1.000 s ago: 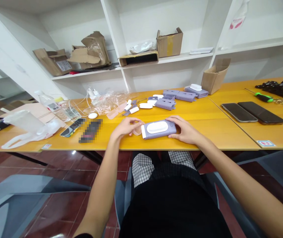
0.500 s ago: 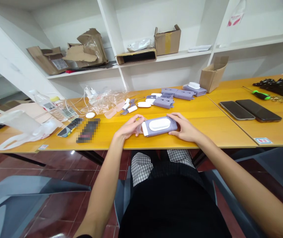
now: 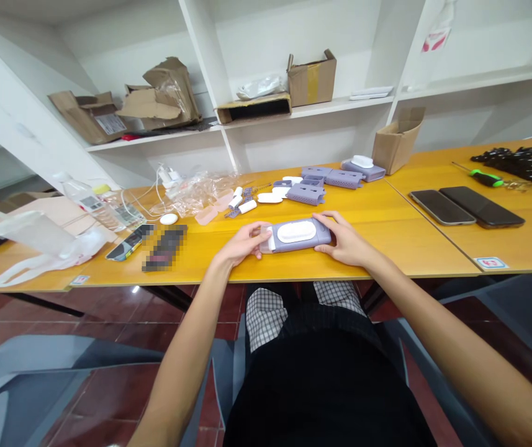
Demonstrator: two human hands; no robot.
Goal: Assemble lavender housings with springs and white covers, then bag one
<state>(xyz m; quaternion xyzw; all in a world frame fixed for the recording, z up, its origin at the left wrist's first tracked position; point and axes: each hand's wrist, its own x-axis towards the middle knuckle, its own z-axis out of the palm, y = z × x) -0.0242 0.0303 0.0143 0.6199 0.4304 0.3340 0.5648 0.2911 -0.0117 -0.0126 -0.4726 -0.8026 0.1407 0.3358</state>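
Observation:
A lilac oblong device with a white oval pad on top lies on the yellow table in front of me. My right hand grips its right end, fingers curled round the edge. My left hand pinches a small translucent pink piece against the device's white left end.
Further back lie more lilac housings, white oval pads, small white rollers and clear plastic bags. Two phones and a green-handled screwdriver lie at right. A phone, a jug and a bottle stand at left. Cardboard boxes fill the shelves.
My left hand has brought the pink piece closer against the device's left end. The view has shifted slightly; my right hand keeps its hold.

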